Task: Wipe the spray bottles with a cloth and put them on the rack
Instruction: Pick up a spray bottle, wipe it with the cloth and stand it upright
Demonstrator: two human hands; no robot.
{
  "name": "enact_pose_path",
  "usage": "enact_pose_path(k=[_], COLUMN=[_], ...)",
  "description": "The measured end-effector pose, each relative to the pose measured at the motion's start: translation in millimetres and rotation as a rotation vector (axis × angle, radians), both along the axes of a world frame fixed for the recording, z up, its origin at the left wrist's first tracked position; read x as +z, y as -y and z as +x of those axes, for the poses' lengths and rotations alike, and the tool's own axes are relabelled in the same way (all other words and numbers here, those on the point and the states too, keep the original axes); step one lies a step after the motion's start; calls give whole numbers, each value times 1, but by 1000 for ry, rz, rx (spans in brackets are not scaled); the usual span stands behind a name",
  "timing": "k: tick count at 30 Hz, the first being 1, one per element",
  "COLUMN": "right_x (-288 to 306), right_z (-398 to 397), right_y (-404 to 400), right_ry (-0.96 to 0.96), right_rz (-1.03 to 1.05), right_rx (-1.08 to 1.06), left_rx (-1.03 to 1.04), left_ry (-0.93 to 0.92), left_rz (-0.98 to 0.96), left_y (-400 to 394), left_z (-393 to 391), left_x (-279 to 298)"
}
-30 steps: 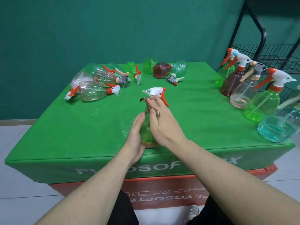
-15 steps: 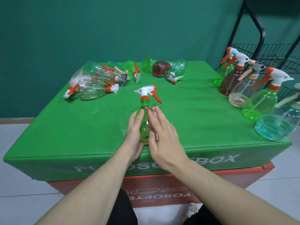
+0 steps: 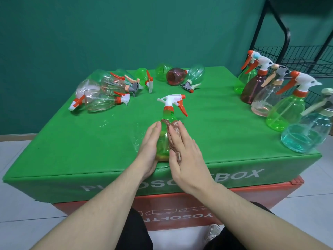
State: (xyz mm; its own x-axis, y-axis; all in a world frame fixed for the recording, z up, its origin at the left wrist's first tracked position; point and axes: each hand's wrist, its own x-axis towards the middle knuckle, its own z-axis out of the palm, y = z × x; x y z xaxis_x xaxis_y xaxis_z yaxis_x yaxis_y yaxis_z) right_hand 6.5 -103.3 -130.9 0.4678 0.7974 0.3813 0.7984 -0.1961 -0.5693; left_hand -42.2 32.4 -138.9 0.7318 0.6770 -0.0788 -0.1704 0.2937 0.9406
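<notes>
A big green desk [image 3: 63, 141] holds many spray bottles. A black wire rack [image 3: 295, 56] stands past the desk's far right corner. Five bottles stand in a row [image 3: 284, 112] along the right edge. A pile of bottles [image 3: 100, 94] lies on its side near the far left corner, and more lie by the far edge. One green spray bottle [image 3: 166, 123] stands near the middle of the front edge. The left hand [image 3: 148, 147] presses flat on its left side, fingers straight. The right hand [image 3: 185, 154] presses a small brown cloth [image 3: 173, 134] on its right side, fingers straight too.
</notes>
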Motion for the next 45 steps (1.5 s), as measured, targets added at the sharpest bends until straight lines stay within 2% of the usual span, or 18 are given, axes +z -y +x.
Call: enact_pose_path(k=[4, 11, 19, 26, 32, 41, 45], right_x=[11, 42, 51, 26, 8, 1, 5], right_z=[9, 24, 23, 4, -10, -13, -11], right_y=[-9, -36, -48, -36, -19, -2, -8], right_ry=[22, -181, -266, -138, -12, 30, 32], right_rz=[13, 4, -30, 25, -42, -76, -40], right_rx=[-12, -11, -38, 24, 39, 70, 40], left_rx=[-11, -50, 1, 80, 101, 80, 50], left_ry=[-50, -20, -3, 42, 144, 169, 115], left_rz=[28, -47, -83, -189, -259, -197, -152], left_y=[0, 4, 8, 3, -1, 2, -1], left_z=[1, -3, -5, -4, -5, -7, -4], left_x=[-1, 1, 3, 1, -3, 4, 0])
